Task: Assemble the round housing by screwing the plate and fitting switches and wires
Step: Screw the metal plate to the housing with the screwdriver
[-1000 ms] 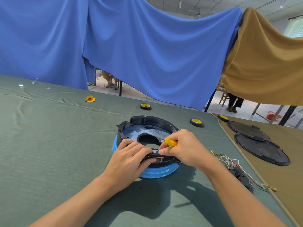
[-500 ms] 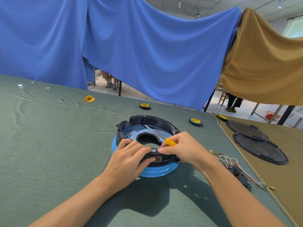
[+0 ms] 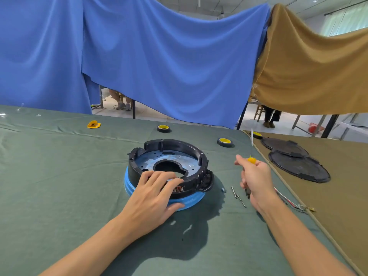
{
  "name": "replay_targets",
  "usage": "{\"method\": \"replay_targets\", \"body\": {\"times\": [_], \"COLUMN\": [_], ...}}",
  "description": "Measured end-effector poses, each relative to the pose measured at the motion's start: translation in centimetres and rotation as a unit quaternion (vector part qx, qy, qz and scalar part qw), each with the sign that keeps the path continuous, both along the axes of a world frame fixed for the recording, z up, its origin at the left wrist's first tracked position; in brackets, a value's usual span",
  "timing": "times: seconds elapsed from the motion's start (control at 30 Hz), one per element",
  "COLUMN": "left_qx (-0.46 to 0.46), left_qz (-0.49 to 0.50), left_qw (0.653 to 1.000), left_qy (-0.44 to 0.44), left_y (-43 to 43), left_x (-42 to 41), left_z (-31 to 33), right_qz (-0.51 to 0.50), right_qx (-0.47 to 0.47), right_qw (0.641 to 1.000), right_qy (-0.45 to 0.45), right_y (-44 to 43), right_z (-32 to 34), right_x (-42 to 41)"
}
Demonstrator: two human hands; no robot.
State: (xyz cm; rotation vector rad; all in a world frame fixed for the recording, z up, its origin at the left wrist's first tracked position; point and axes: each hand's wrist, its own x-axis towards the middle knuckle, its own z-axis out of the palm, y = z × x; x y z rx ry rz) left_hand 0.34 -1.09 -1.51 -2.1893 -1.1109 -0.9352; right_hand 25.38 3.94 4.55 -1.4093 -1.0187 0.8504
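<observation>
On the green cloth of the table, near its middle, the round housing is placed, black on a blue base. Inside it a bluish metal plate with a large round hole is seen. The left hand is laid over the near rim of the housing; its fingers are spread and bent over the rim, and the thumb is pressed against the blue base. Nothing is enclosed by this hand. The right hand is raised to the right of the housing, apart from it, and is closed around a screwdriver with a yellow handle, whose thin shaft points upward. Between housing and right hand, a small screw and two thin rods are lying on the cloth. Wires are partly hidden behind the right wrist. Two tape rolls are placed farther back, and two black lids are laid on the brown cloth at right.
</observation>
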Motion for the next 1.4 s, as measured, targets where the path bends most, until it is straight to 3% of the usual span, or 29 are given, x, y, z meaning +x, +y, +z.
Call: {"method": "replay_targets", "body": {"times": [0.17,0.27,0.37,0.47,0.73,0.9,0.97,1.03,1.1,1.17,1.27,1.4], "left_qx": [-0.014,-0.03,-0.045,-0.055,-0.055,-0.062,-0.065,-0.065,-0.065,-0.066,-0.071,-0.077], "left_qz": [0.02,0.02,0.013,0.018,0.008,0.0,-0.002,-0.003,-0.001,0.001,-0.007,-0.03], "left_qw": [0.999,0.999,0.999,0.997,0.996,0.996,0.996,0.996,0.996,0.996,0.997,0.996], "left_qy": [0.024,0.028,0.027,0.042,0.063,0.061,0.06,0.057,0.055,0.053,0.041,0.037], "left_y": [0.0,-0.1,-0.3,-0.5,-0.5,-0.3,-0.4,-0.4,-0.4,-0.6,-0.7,-1.2], "left_x": [-0.2,-0.2,-0.3,-0.6,-0.9,-1.1,-1.1,-1.1,-1.0,-1.0,-0.9,-1.1], "left_z": [-0.2,-0.1,0.0,0.3,0.4,0.3,0.2,0.2,0.2,0.2,0.1,0.1], "right_qz": [0.031,0.024,0.013,0.011,-0.004,0.038,0.054,0.078,0.1,0.101,0.082,0.059], "right_qx": [-0.013,-0.045,-0.086,-0.109,-0.111,-0.1,-0.079,-0.083,-0.113,-0.135,-0.138,-0.136], "right_qw": [0.981,0.912,0.841,0.819,0.828,0.868,0.933,0.986,0.986,0.969,0.957,0.957], "right_qy": [-0.19,-0.406,-0.534,-0.563,-0.55,-0.484,-0.346,-0.123,0.068,0.178,0.242,0.248], "right_y": [0.4,0.8,1.3,1.7,1.5,0.6,-0.2,-1.3,-2.5,-3.3,-4.2,-5.0], "right_z": [-1.9,-2.4,-2.9,-3.1,-3.0,-1.6,-1.1,-0.6,-0.5,-0.6,-0.5,-0.3], "right_x": [1.2,1.6,1.2,0.6,0.5,-0.1,-0.9,-2.4,-4.0,-5.5,-7.1,-7.7]}}
